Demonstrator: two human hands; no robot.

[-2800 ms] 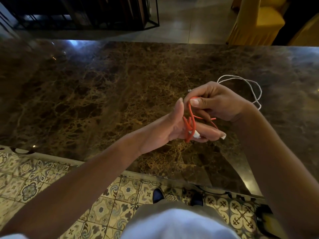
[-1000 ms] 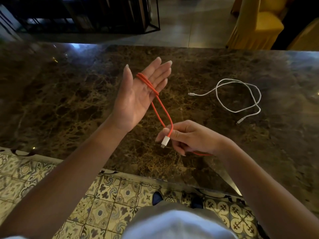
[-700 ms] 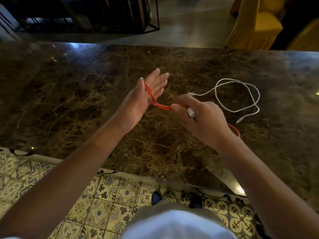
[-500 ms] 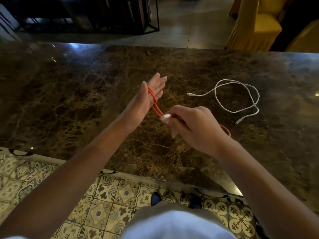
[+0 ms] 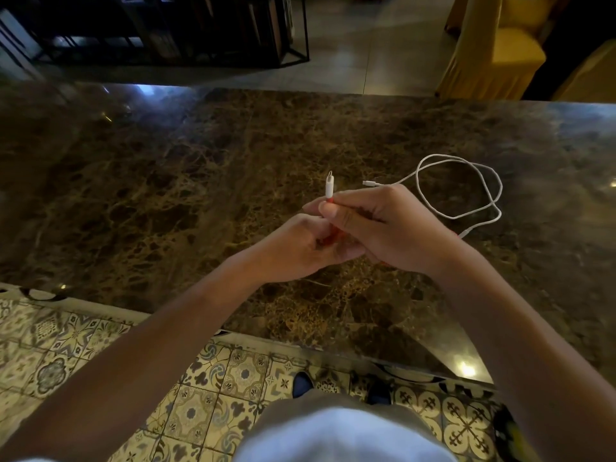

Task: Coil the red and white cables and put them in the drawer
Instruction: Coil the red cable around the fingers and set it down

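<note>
Both hands, the right hand and left hand, pinch the red cable, apparently mostly coiled; the white cable, at two o'clock, lies uncoiled, drawer unseen.

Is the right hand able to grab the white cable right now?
Probably not yet. The right hand is busy pinching the red cable with the left hand. The white cable lies close by on the marble table, nothing blocking it.

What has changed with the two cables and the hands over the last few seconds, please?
The left hand, earlier open with the red cable looped over its fingers, now grips it, curled. The right hand has come in against it, pinching the cable so its white plug points up. The white cable has stayed loose on the marble counter.
</note>
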